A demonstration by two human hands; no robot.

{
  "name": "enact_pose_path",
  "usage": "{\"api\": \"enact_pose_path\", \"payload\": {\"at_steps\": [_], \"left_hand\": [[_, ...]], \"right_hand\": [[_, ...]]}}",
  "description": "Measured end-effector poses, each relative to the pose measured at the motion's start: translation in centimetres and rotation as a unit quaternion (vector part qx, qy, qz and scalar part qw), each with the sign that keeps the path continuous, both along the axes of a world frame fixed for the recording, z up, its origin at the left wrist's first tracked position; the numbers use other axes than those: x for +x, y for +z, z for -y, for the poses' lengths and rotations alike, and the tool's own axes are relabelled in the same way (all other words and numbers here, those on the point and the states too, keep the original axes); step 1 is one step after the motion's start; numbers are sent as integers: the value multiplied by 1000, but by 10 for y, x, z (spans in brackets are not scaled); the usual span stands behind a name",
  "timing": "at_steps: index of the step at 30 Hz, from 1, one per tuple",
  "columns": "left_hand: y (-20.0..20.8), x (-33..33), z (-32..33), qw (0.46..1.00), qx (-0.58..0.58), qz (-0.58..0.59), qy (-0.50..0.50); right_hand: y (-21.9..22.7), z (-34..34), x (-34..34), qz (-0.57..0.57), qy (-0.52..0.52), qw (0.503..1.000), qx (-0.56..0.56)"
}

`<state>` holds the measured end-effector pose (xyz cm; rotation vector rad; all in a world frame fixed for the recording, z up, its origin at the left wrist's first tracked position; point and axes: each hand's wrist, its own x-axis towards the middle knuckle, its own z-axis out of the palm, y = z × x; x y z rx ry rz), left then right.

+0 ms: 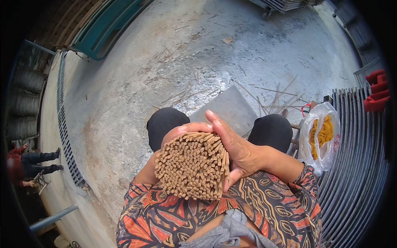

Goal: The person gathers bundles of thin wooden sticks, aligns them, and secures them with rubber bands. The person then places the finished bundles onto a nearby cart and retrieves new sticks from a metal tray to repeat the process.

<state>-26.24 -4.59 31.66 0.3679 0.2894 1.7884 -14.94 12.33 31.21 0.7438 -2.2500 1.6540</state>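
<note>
Bundle of sticks [191,165] stood on end above the knees, cut ends toward the camera. Clasped by right hand [236,149], fingers curled across its top; left hand [173,134] wrapped behind, grip mostly hidden.

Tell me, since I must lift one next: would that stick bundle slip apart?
Probably, if loosely held: the bundle shows no tie, and both hands wrap it. The thin sticks look stiff and light, yet likely snap easily.
</note>
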Motion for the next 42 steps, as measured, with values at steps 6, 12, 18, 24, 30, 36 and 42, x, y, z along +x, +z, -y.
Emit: {"api": "enact_pose_path", "payload": {"at_steps": [6,12,18,24,30,36,42], "left_hand": [[25,14,-2,990,-107,89,-2],[24,0,-16,982,-166,83,-30],[-14,-10,-29,910,-203,-345,107],[-42,-1,-59,796,-78,-574,173],[-27,21,-47,836,-108,-523,124],[-36,11,-52,780,-81,-600,159],[-21,6,-43,770,-111,-594,203]], "right_hand": [[9,9,-6,-26,-63,998,-3],[9,5,-15,-52,-85,992,-77],[13,-9,-15,17,-138,970,-199],[17,-25,-5,18,-153,957,-244],[27,-24,6,10,-111,963,-247],[22,-13,14,-50,-196,958,-205],[24,-2,10,-152,-269,949,-53]]}}
